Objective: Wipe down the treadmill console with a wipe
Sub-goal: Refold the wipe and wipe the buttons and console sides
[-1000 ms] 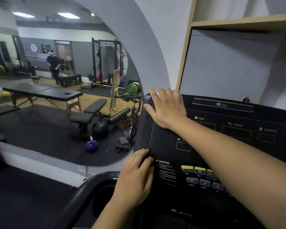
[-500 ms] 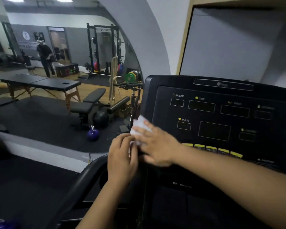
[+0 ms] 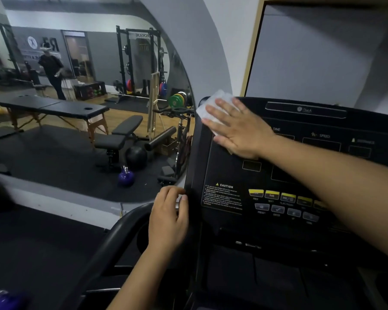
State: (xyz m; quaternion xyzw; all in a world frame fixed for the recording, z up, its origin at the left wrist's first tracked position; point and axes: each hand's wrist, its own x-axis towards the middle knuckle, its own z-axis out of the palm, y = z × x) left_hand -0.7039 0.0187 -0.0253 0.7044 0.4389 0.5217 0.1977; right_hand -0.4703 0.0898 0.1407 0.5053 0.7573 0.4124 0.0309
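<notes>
The black treadmill console fills the right half of the view, with dark displays, yellow buttons and a caution label. My right hand lies flat with straight fingers on a white wipe, pressing it against the console's upper left corner. My left hand grips the console's left edge lower down, fingers curled behind it and thumb at the front.
A curved black handrail runs below my left hand. A large wall mirror to the left reflects gym benches, a rack, a purple kettlebell and a person. A wooden-framed panel stands behind the console.
My right hand has carried the wipe from the console's lower left side up to its top left corner. My left hand stays on the left edge. The view has tilted a little.
</notes>
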